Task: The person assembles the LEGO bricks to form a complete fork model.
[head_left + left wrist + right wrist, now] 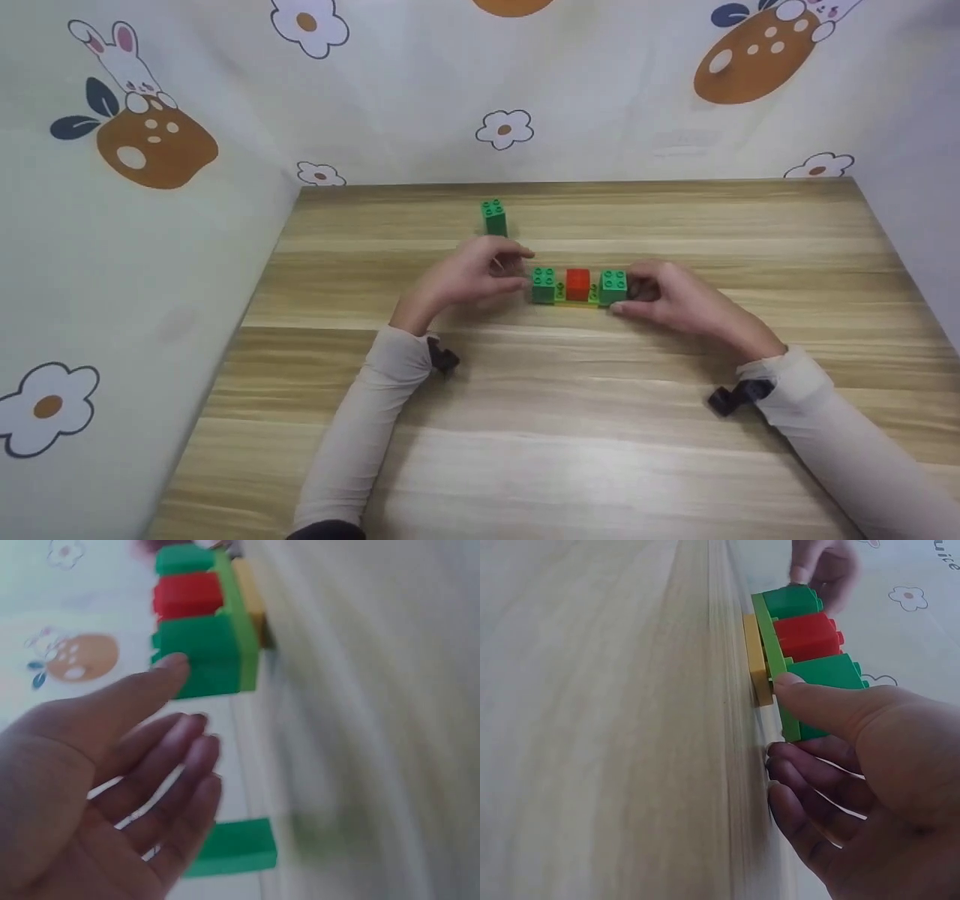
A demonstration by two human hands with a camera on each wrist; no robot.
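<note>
A row of toy building blocks stands on the table, with a red block point(577, 285) between a left green block point(543, 288) and a right green block point(613, 289). All three sit on a long lime-green plate point(769, 637), under which a shorter yellow block point(756, 652) shows. My right hand point(675, 300) grips the right end of this assembly, thumb on the plate's front edge and fingers at the end. Beside the left end is my left hand point(480, 276), its fingers loosely spread and its thumb tip close to the green block.
A separate tall green block point(494, 217) stands behind my left hand. The wood-grain table point(525, 420) meets a patterned back wall point(420, 112) and side walls. Dark wrist cameras hang at both sleeves.
</note>
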